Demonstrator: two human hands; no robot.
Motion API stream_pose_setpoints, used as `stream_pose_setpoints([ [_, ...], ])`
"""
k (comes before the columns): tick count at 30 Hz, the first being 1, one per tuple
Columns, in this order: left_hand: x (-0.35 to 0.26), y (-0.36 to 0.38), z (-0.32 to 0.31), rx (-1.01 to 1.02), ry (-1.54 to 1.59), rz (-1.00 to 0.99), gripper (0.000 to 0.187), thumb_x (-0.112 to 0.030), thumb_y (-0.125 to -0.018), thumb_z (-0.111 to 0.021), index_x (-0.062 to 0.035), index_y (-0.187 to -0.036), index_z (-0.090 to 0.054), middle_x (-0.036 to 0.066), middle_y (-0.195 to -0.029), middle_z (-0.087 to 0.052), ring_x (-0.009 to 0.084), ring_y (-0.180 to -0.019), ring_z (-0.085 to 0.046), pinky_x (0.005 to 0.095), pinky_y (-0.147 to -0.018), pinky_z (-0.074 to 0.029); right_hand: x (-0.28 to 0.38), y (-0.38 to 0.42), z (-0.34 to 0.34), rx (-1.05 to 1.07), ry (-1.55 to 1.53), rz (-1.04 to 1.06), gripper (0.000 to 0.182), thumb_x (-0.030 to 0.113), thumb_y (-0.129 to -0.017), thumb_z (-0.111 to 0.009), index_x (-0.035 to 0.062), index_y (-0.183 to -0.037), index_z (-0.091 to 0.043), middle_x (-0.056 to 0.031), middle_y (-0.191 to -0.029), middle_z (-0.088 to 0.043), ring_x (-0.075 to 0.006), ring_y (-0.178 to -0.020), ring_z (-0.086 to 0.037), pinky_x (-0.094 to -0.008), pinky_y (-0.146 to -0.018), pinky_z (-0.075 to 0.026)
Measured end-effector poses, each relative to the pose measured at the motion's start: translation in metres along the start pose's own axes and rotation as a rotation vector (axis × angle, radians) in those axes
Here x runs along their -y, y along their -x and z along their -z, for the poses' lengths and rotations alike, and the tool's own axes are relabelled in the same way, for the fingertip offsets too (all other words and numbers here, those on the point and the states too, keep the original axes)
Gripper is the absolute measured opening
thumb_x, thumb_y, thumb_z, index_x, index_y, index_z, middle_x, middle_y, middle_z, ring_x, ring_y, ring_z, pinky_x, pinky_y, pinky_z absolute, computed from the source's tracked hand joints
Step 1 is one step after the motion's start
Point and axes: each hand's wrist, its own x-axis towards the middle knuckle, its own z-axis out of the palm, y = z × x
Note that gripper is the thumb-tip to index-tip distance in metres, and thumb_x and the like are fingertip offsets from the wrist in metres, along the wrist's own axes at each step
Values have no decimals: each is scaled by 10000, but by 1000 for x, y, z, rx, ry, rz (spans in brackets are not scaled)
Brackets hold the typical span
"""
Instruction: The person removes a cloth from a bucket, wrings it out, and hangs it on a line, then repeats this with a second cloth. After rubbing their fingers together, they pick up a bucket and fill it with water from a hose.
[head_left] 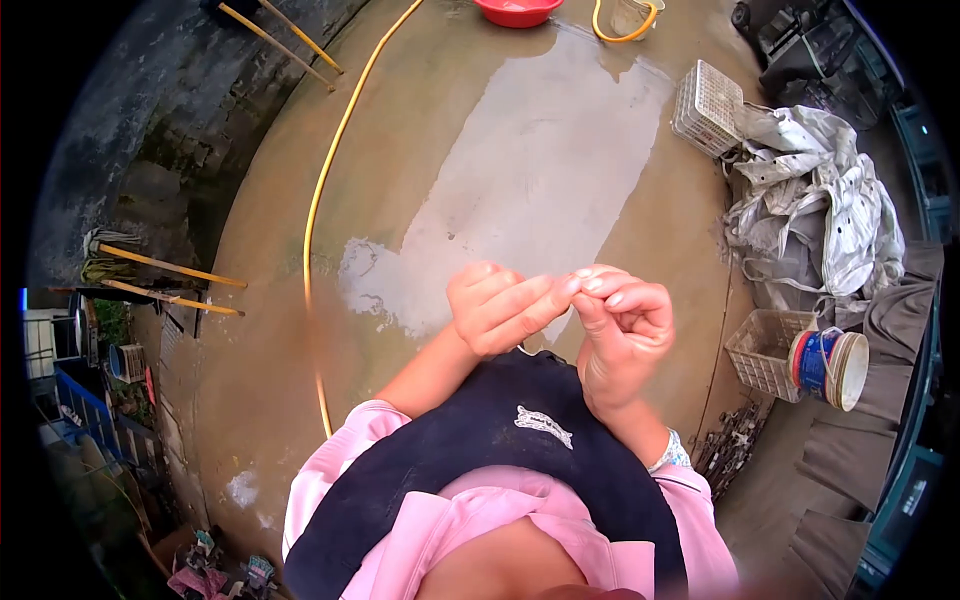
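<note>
My left hand (505, 308) and my right hand (628, 335) are raised in front of my chest, their fingertips meeting. The left fingers are curled and pressed together, pointing right. On the right, thumb and index finger pinch close against the left fingertips, and the other fingers curl in. Anything between the fingertips is hidden or too small to make out. Below the hands is a dark apron (440, 470) with a white label, worn over a pink shirt (400, 550).
A yellow hose (322, 180) runs along the wet concrete floor (540, 150) at left. A red basin (517, 10) stands far ahead. On the right are a white crate (708, 105), crumpled pale sheeting (815, 195), another crate (765, 350) and a paint bucket (828, 368). Wooden handles (175, 265) jut from the left.
</note>
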Motion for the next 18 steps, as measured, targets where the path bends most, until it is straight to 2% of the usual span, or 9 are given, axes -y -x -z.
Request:
stream_pose_setpoints([
  [2, 43, -19, -23, -28, 22, 20, 304, -112, -651, -698, -106, -955, -715, -32, -687, -604, 63, -463, -412, 213, -428, -258, -19, -42, -9, 6, -19, 1, 229, -121, -760, -661, 30, -855, -518, -119, -860, -647, -210, -902, -610, -336, -827, -499],
  [4, 79, -37, -43, -23, 79, 41, 289, -68, -657, -718, -105, -943, -713, -31, -639, -591, 67, -441, -409, 215, -411, -263, -32, -90, -6, 240, 189, 50, 228, -118, -749, -669, 24, -868, -536, -115, -858, -647, -206, -913, -601, -326, -823, -493],
  [5, 93, -43, -54, -55, 152, 134, 286, -39, -655, -719, -105, -933, -711, -27, -618, -581, 74, -431, -411, 220, -402, -269, -34, -110, -2, 349, 296, 67, 229, -116, -744, -673, 22, -875, -545, -113, -857, -646, -204, -918, -597, -320, -821, -491],
  [7, 120, -54, -83, -116, 308, 308, 291, 18, -650, -722, -105, -913, -709, -17, -576, -562, 87, -411, -416, 229, -384, -279, -42, -148, 0, 390, 354, 45, 209, -96, -732, -692, 13, -878, -589, -93, -856, -629, -192, -892, -589, -305, -798, -488],
  [8, 129, -56, -97, -131, 467, 459, 292, 71, -663, -710, -104, -897, -704, -3, -541, -552, 94, -405, -436, 228, -384, -311, -50, -161, 0, 271, 244, -6, 199, -90, -734, -695, 13, -874, -596, -88, -865, -623, -184, -880, -589, -302, -792, -490],
  [10, 144, -57, -115, -33, 794, 712, 215, 55, -738, -692, -62, -919, -695, 15, -609, -603, 52, -473, -475, 202, -423, -350, -62, -190, 1, 52, 135, -159, 140, -45, -770, -691, 2, -884, -625, -76, -903, -599, -147, -837, -586, -280, -753, -491],
  [12, 162, -50, -147, -36, 1165, 896, 134, 33, -803, -656, -8, -929, -679, 18, -668, -616, 31, -540, -493, 186, -460, -368, -88, -218, 16, 53, 124, -253, 124, -25, -797, -673, -7, -911, -629, -78, -919, -594, -134, -824, -583, -261, -736, -485],
  [16, 203, -48, -212, -49, 1529, 1295, 99, -1, -834, -627, 3, -922, -674, 10, -667, -584, 55, -551, -484, 195, -486, -382, -138, -282, 47, 35, 11, -320, 106, 9, -849, -629, -21, -950, -640, -76, -917, -594, -122, -787, -581, -221, -670, -465],
  [18, 231, -57, -252, -106, 1622, 1320, 100, -7, -833, -626, 3, -920, -674, 26, -678, -593, 67, -573, -495, 208, -517, -402, -160, -323, 63, 37, -26, -332, 115, 19, -862, -615, -24, -964, -642, -74, -912, -597, -117, -766, -580, -215, -651, -461],
])
